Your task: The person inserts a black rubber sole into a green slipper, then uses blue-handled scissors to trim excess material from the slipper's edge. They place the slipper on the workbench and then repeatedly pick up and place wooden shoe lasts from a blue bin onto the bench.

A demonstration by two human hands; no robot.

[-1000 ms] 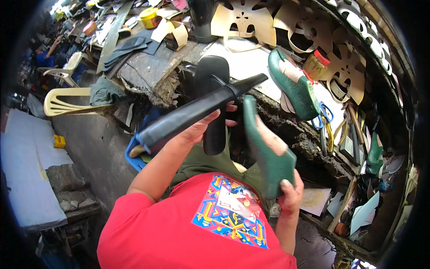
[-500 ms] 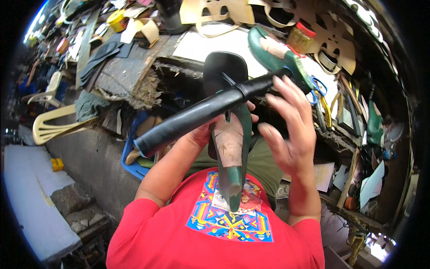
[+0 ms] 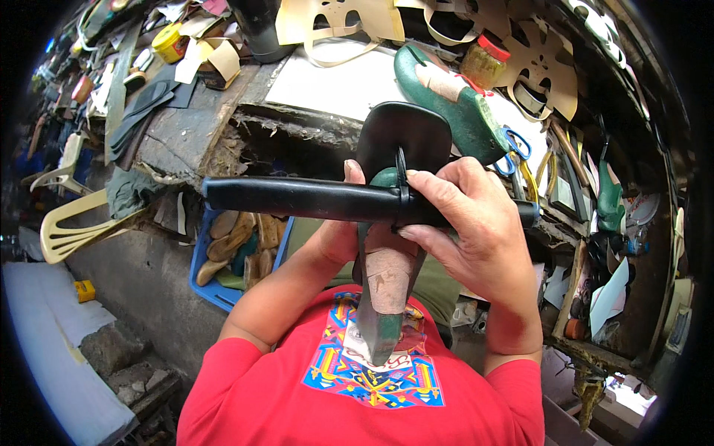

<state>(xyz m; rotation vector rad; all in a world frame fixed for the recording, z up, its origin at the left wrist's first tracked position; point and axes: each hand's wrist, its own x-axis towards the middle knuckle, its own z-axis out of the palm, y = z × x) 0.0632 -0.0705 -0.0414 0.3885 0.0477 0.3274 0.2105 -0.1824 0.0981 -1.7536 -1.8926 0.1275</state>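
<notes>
Between your hands, green shoe last (image 3: 383, 312) stands toe-down against chest, black upper (image 3: 405, 134) stretched over top. Right hand (image 3: 468, 223) clamps black strap (image 3: 297, 199) crossing it; left hand (image 3: 338, 238) cups behind. Risk: strap slides off rounded last, upper shifts crooked if pull uneven.

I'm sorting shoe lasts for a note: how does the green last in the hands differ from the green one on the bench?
The held last points down toward the red shirt, partly hidden by a black sole and both hands; the bench last lies free on its side, untouched. The right hand presses a black strap across the held one. Both are green with tan patches.
</notes>
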